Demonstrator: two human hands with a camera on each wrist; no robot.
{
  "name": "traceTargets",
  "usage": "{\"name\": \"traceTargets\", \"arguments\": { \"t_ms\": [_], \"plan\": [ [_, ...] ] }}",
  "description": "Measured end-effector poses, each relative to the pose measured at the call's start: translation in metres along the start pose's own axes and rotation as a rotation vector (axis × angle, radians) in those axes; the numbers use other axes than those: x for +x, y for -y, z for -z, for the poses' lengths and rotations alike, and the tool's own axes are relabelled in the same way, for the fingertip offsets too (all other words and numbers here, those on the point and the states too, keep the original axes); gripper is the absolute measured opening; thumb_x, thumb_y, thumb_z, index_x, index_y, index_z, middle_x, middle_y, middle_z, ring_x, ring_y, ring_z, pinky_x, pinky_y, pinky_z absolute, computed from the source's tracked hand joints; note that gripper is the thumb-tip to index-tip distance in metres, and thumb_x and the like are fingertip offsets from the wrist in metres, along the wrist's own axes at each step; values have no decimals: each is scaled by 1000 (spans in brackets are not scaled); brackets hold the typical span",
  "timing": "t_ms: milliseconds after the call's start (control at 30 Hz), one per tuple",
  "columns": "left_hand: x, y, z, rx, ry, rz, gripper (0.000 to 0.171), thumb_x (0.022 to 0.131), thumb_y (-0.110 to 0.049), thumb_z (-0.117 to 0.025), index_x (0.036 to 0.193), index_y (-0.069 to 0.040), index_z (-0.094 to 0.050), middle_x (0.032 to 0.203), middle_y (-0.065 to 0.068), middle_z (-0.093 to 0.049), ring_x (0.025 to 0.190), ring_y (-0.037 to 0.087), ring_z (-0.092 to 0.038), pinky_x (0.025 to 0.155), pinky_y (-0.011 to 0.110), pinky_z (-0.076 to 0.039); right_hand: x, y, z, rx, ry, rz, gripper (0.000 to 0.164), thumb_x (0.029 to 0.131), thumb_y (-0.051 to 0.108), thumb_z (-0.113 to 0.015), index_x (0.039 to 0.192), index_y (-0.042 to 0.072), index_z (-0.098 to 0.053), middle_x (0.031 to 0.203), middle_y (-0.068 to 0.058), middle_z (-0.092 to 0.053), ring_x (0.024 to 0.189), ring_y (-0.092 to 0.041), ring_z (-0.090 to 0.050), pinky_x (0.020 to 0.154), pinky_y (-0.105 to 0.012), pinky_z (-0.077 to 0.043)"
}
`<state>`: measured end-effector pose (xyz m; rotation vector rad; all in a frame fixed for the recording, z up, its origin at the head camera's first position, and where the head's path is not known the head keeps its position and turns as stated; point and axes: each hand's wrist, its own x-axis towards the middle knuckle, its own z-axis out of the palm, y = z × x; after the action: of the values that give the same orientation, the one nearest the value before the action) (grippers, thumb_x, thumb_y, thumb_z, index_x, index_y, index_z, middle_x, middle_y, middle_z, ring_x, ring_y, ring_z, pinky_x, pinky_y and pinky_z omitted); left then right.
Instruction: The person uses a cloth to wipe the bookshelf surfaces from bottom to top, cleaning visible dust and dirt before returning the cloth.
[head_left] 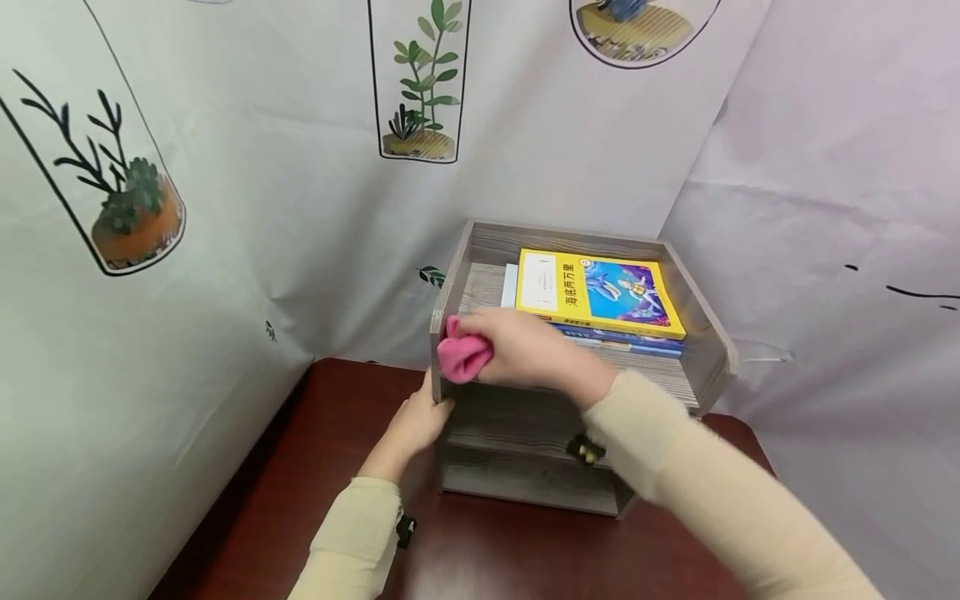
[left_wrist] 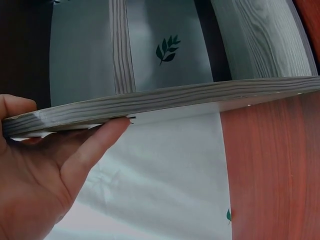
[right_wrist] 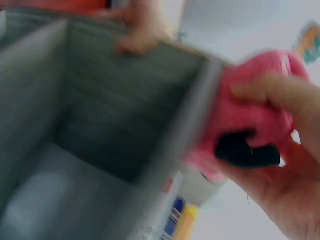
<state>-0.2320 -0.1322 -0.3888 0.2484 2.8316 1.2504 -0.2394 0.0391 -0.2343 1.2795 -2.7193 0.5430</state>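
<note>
A small grey wood-grain shelf stands on the table. My left hand holds its left side panel below the upper tier; in the left wrist view thumb and fingers lie on opposite faces of the board. With my right hand I grip a bunched pink cloth against the front edge of the same panel, higher up. The right wrist view is blurred, but there the cloth wraps over the board's edge beneath my curled fingers.
On the shelf's upper tier lies a stack of books, topped by a yellow one. The dark red-brown table extends around the shelf. White sheets with plant drawings hang close behind and at both sides.
</note>
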Motion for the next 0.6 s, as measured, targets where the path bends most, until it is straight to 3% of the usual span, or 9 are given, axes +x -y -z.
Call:
{"name": "traceTargets", "arguments": {
  "t_ms": [100,133,200,267,333,467,533,600],
  "plan": [
    [2,0,1,-10,-2,13,66,91,-23,-45,148,-21,-12,116,22,-59,89,33,-60,71,49,-44,17,-14,43,173,77,-93,28,68,0,-68,91,13,-60,80,-1,-54,71,-15,-49,64,-27,-43],
    [3,0,1,-12,-3,23,67,91,-24,-45,149,-21,-11,117,22,-59,89,33,-60,71,49,-44,23,-20,57,195,63,-125,29,67,-3,-67,92,11,-59,81,-3,-54,72,-16,-49,65,-28,-43],
    [3,1,2,-20,-7,30,67,91,-24,-45,149,-22,-11,118,22,-59,91,34,-60,71,49,-44,35,-33,83,131,-26,-137,27,68,-4,-64,91,9,-58,82,-5,-53,73,-18,-47,65,-29,-42],
    [4,1,3,-25,-20,31,67,91,-23,-46,149,-22,-11,118,21,-59,94,35,-60,73,50,-44,46,-49,100,-25,-107,-121,22,72,-4,-64,88,8,-57,83,-6,-52,75,-20,-45,67,-30,-40],
    [3,2,2,-30,-28,21,67,91,-23,-46,149,-21,-12,117,21,-60,93,35,-60,72,50,-44,53,-67,107,-258,-133,-60,16,76,0,-65,87,8,-58,85,-6,-52,77,-21,-45,70,-33,-39],
    [0,4,-2,-29,-22,11,68,90,-21,-47,149,-19,-13,113,21,-61,88,32,-61,67,47,-44,65,-99,103,-689,-18,98,20,81,8,-67,100,11,-62,99,-6,-57,88,-27,-50,79,-38,-43],
    [0,6,-3,-25,-25,3,67,90,-21,-48,148,-18,-15,111,21,-62,87,32,-61,67,46,-43,72,-108,99,-826,49,153,29,82,7,-67,109,10,-59,108,-8,-57,94,-30,-50,82,-41,-44],
    [0,10,-3,-22,-34,-14,66,89,-20,-48,147,-17,-18,109,21,-63,86,32,-61,67,47,-43,81,-111,94,-896,84,171,34,82,1,-64,113,10,-55,113,-9,-56,96,-31,-51,82,-41,-45]
  ]
}}
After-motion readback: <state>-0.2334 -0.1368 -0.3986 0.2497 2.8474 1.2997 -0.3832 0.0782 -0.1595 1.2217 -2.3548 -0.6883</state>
